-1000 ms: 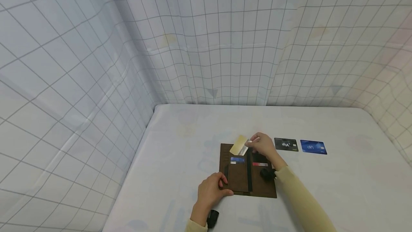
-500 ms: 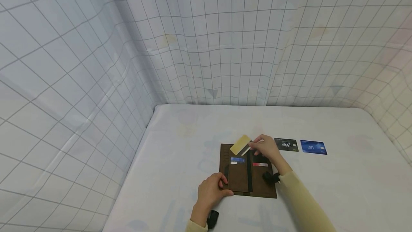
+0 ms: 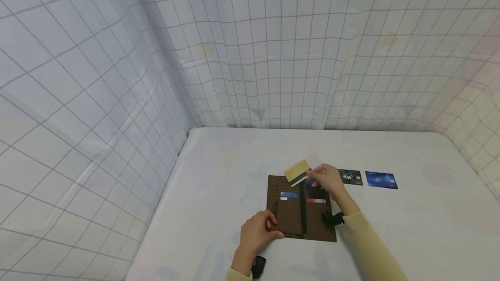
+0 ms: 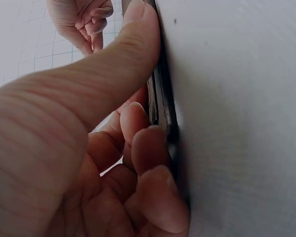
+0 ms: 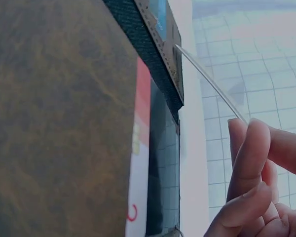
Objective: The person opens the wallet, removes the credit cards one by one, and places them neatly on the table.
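Note:
An unfolded brown wallet lies on the white table. My left hand holds it at the near left corner, thumb along the near edge and fingers curled at the left side. Between thumb and fingertips, my right hand pinches a gold card with a dark stripe. That card is tilted over the wallet's far edge; in the right wrist view it appears edge-on as a thin line. A blue card sits in the wallet's left pocket, and a red-and-white card shows in the right one.
Right of the wallet lie a black VIP card, partly covered by my right hand, and a blue VIP card. A dark strap runs down the wallet's middle. Grid-patterned curtains stand behind and beside the table.
My right hand has moved slightly right, carrying the gold card, which has turned and shows more of its face and stripe. The left hand and the wallet keep their place.

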The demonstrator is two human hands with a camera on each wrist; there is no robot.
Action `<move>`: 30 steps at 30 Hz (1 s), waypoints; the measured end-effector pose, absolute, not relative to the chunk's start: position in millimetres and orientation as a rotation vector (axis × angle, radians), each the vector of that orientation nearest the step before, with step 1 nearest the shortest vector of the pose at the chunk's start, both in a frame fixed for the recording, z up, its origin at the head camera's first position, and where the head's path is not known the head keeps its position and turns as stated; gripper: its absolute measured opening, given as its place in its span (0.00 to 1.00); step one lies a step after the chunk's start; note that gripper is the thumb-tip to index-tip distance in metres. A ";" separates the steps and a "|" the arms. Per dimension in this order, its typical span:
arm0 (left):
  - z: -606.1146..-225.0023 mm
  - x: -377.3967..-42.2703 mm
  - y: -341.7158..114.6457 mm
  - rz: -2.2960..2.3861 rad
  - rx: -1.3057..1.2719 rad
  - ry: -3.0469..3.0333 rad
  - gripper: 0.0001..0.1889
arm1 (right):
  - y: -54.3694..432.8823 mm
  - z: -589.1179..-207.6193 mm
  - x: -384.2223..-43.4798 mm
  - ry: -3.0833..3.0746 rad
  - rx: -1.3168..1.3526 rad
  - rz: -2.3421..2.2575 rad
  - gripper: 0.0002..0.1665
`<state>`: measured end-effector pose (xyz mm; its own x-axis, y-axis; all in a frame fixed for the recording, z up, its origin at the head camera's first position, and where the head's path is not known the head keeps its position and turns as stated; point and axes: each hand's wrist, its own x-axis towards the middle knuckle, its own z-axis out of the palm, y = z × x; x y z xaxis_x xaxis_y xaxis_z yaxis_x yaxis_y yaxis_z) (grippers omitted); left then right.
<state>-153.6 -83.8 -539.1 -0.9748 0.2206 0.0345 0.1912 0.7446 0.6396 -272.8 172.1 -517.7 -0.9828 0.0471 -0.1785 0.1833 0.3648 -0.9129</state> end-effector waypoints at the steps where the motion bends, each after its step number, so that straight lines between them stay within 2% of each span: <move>1: -539.2 -153.4 -83.8 1.053 0.343 2.893 0.18 | 172.6 -517.4 -271.9 2.492 0.224 -1.697 0.19; 15: -542.5 -153.4 -84.4 1.064 0.345 2.896 0.18 | 184.2 -515.3 -262.2 2.510 0.225 -1.827 0.18; 30: -540.7 -153.2 -82.8 1.036 0.336 2.906 0.19 | 215.4 -504.9 -249.0 2.537 0.306 -1.831 0.24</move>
<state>-153.2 -82.8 -540.7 -0.9759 0.2154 0.0362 0.1897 0.7537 0.6293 -249.0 215.4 -504.9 -0.9810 0.1583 -0.1120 0.1561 0.3027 -0.9402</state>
